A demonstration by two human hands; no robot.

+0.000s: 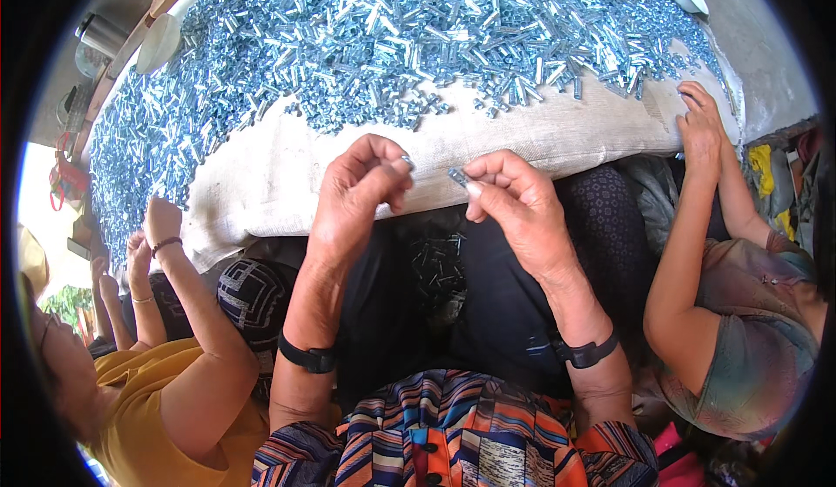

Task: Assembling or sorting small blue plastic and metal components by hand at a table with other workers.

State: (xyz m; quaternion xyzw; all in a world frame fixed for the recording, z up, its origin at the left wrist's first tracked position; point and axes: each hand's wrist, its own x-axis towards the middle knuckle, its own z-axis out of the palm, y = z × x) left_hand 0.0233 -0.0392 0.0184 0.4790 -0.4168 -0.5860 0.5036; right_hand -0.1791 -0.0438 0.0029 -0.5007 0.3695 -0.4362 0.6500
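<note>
My left hand [361, 187] is closed, thumb against forefinger, on a small shiny metal piece [407, 161] that shows only at the fingertips. Facing it, my right hand [514, 200] pinches a short silvery metal sleeve [457, 176] by one end, its other end pointing toward my left hand. The two pieces are apart. Both hands hover above my lap, in front of the near edge of a pale woven cloth [488, 143]. On that cloth lies a wide heap of bluish metal pieces [418, 34], long slim ones mixed with short nut-like ones.
A person in yellow [192, 391] sits close on my left, a person in a patterned shirt [731, 339] on my right; both reach toward the cloth. Pale dishes [159, 43] rest at the heap's edge. Between my knees, a dark container [438, 265] holds several metal pieces.
</note>
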